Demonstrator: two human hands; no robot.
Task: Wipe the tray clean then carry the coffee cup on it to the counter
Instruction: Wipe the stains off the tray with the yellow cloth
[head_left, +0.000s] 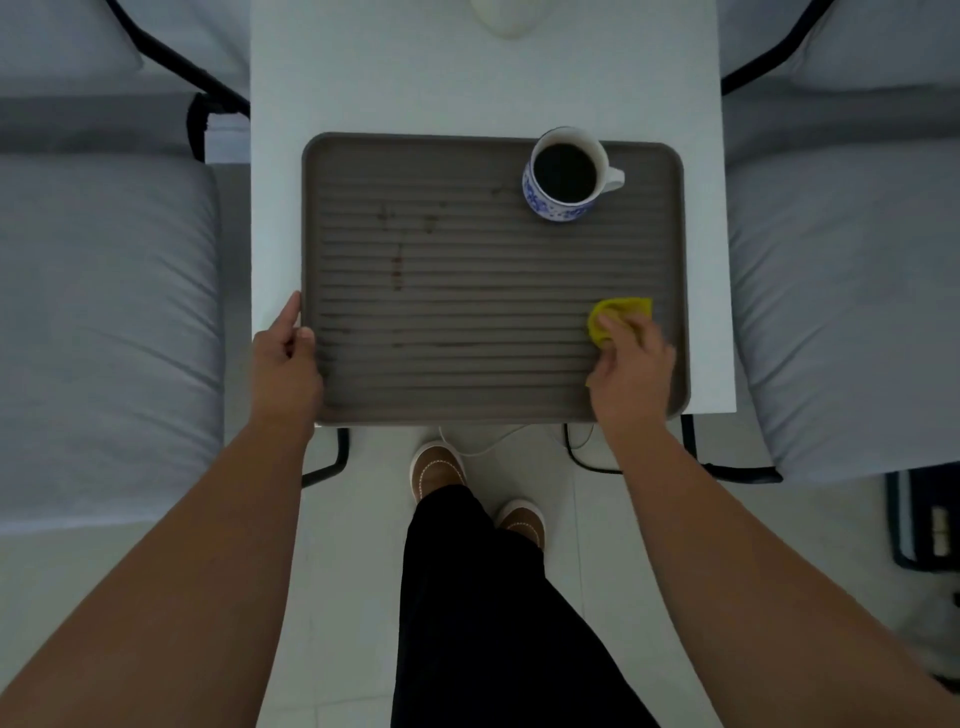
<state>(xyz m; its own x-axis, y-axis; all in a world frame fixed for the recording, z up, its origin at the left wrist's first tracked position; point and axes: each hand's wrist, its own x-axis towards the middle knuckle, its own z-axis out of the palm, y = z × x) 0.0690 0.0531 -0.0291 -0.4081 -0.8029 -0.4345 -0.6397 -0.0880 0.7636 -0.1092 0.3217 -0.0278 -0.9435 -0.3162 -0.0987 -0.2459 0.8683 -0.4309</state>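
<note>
A: Where do things stand?

B: The tray (467, 374) lies flat on the white tabletop (280, 208). The left hand (285, 358) has its grip clamped on the tray's left rim, steadying it. The right hand (631, 358) has its grip closed on a yellow cloth (621, 312), pressed to the tray near its right edge.

A: And the cup (563, 174)?

B: Upright at the tray's far right corner, full of dark coffee, handle pointing right, well apart from the cloth.

A: What needs wiping?

B: Brown stains (397, 260) on the left half, between the ridges. 1 patch sits near the far side, another trails toward the middle.

A: So how best to do it?

B: I'd sweep along the ridges, not across, so the cloth gets into the grooves. Keep the left hand firm so the tray doesn't slide, and stay short of the cup; a jolt could spill it.
</note>
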